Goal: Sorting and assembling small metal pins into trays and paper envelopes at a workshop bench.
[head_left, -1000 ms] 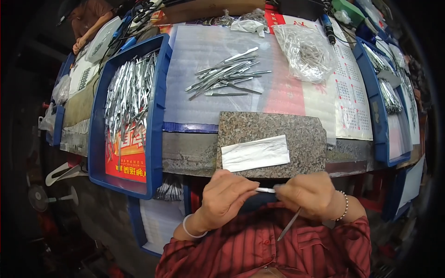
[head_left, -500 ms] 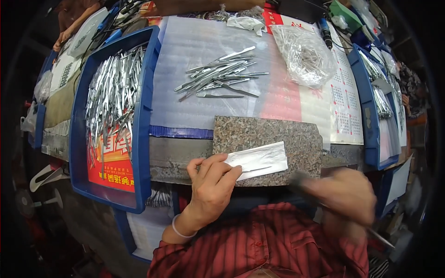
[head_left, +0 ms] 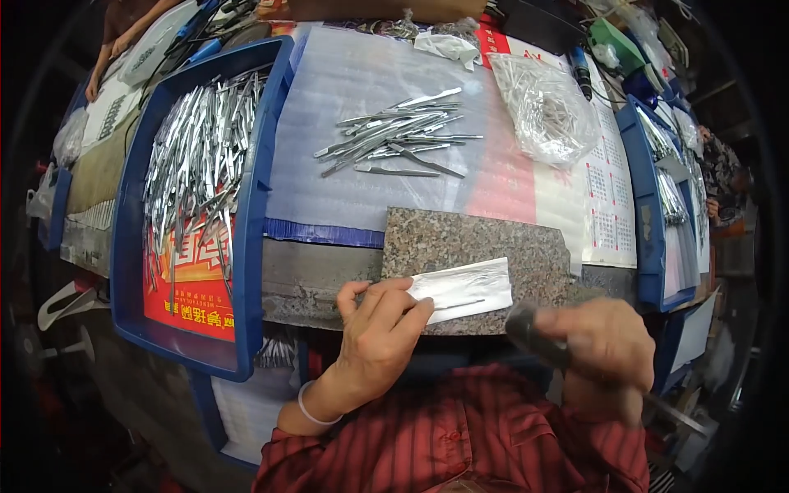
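Note:
My left hand (head_left: pixel 378 333) rests at the near edge of the speckled stone slab (head_left: pixel 468 238), fingers pinched at one end of a thin metal strip (head_left: pixel 460 305). The strip lies across a folded white sheet (head_left: pixel 489 279) on the slab. My right hand (head_left: pixel 612 345) is closed around a hammer-like tool (head_left: pixel 534 335), blurred by motion. Its thick dark end is near the slab's front right corner, and a thin rod emerges behind the hand. Beyond the slab lies a loose pile of slim metal pieces (head_left: pixel 403 135).
A blue tray (head_left: pixel 255 238) of many metal pieces stands at left. A clear plastic bag (head_left: pixel 546 115) of thin pieces lies at back right. Another blue tray (head_left: pixel 653 246) stands at far right. Another person's arm (head_left: pixel 131 33) shows at upper left.
The dark end of the tool has shifted slightly left and down, with my right hand. My left hand keeps its pinch on the strip. The whole view has shifted a little.

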Demonstrator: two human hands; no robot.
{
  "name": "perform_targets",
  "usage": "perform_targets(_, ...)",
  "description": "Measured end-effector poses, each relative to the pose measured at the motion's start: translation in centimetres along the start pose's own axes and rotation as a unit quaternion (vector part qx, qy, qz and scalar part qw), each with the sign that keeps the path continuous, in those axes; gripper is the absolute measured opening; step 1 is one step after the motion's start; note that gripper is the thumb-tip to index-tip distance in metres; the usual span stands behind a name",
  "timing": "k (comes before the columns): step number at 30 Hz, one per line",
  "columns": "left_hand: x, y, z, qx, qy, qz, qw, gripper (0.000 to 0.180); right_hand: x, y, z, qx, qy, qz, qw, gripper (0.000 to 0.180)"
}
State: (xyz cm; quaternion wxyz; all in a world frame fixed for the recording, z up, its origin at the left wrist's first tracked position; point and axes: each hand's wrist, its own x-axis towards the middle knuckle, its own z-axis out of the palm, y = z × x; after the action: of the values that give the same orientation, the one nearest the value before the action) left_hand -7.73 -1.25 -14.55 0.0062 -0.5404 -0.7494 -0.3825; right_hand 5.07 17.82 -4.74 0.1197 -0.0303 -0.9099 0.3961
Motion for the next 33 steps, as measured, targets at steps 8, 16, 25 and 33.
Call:
perform_targets(8, 0.2, -0.7, -1.8, -0.001, -0.019, -0.020, 1.000, 0.023, 1.5, 2.2, 4.1, -0.011, -0.030, -0.063, 0.997, 0.017)
perform_targets(16, -0.4, -0.9, -2.5, -0.014, -0.033, -0.030, 0.999, 0.021, 3.9, 0.7, 6.7, 0.015, -0.056, -0.070, 0.996, 0.021)
perform_targets(25, -2.1, -1.2, -2.9, 0.003, -0.020, -0.042, 0.999, 0.020, 4.3, -1.8, 6.5, -0.053, -0.068, -0.116, 0.989, 0.023)
perform_targets(33, -1.1, -1.4, -2.5, 0.011, -0.022, -0.044, 0.999, 0.021, 1.5, -0.2, 2.7, 0.098, 0.047, 0.030, 0.994, 0.038)
